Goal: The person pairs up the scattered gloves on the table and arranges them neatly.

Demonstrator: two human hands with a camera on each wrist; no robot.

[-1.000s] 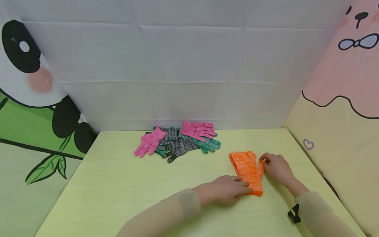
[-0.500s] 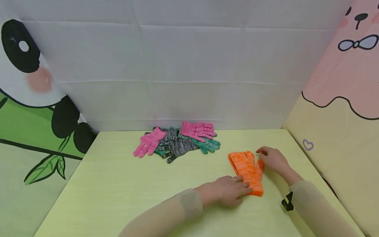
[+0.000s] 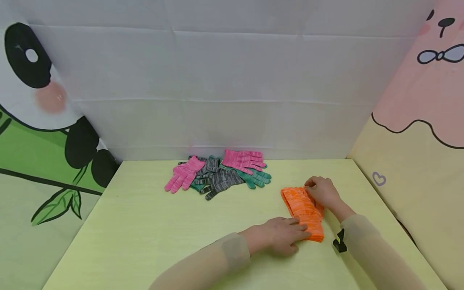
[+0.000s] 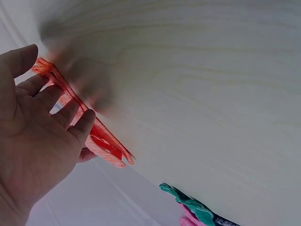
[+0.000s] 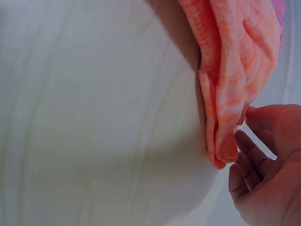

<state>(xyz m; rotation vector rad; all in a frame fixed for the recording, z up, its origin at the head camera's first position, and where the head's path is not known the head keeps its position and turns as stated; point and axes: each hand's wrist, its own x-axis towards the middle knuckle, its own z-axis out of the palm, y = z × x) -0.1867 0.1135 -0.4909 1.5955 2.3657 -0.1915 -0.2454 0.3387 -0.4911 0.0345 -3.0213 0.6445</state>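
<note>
An orange knit glove [image 3: 296, 203] lies folded on the table. My left hand [image 3: 280, 235] rests its extended fingers on the glove's near end; in the left wrist view those fingers [image 4: 61, 106] are spread over the orange fabric [image 4: 106, 150]. At the glove's far right edge, my right hand [image 3: 324, 192] has curled fingers and pinches the fabric. Up close in the right wrist view, thumb and fingertips [image 5: 256, 113] meet the edge of the layered orange glove [image 5: 230, 80]. Part of the glove's right side is hidden under the right hand.
Toward the back of the table [image 3: 145, 209] lies a loose pile: pink gloves [image 3: 184, 174], grey-black striped gloves [image 3: 221, 180] and green gloves [image 3: 258, 178]. Behind it rises a white cloth wall [image 3: 232, 80]. Printed panels stand at both sides.
My right hand has moved from the glove's thumb up and left to its far edge, now covering part of that side. My left hand has stayed nearly in place on the glove.
</note>
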